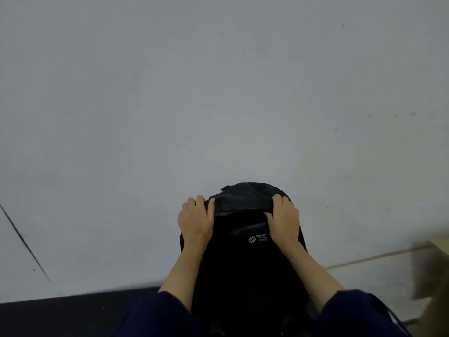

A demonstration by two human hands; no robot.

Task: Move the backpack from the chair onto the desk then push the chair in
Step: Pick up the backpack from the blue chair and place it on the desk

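Observation:
A black backpack [243, 259] with a small white logo fills the lower middle of the head view, upright between my forearms. My left hand [195, 221] grips its upper left side, fingers curled over the top edge. On its upper right side my right hand [283, 218] is closed over the same top flap. Both dark blue sleeves show at the bottom. No chair or desk surface can be made out.
A pale grey wall [218, 93] fills most of the view. A dark band [60, 312] runs along the bottom left. A blurred tan wooden piece [430, 271] sits at the right edge, with a thin tan strip leading to it.

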